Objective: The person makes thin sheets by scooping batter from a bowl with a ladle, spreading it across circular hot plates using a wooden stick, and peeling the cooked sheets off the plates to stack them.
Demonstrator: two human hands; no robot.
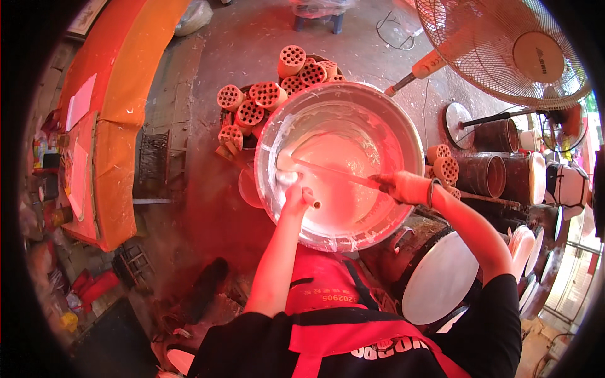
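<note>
Red apron (328, 296) nearest; paste-filled metal basin (340, 164); wet concrete floor (252, 44)

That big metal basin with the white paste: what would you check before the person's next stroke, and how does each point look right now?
1. Stick held firmly: ok. The right hand is closed around the stick.
2. Stick tip in the paste: ok. It reaches across the white paste toward the far left side.
3. Left hand placed safely: ok. The left hand is inside the basin, beside the stick, not under it.
4. Basin sits steady: cannot tell. Its underside is hidden.
5. Paste kept inside: not ok. White smears run over the near rim.
6. Nearby things apart: ok. The perforated cylinders lie behind the basin, away from both hands.
</note>
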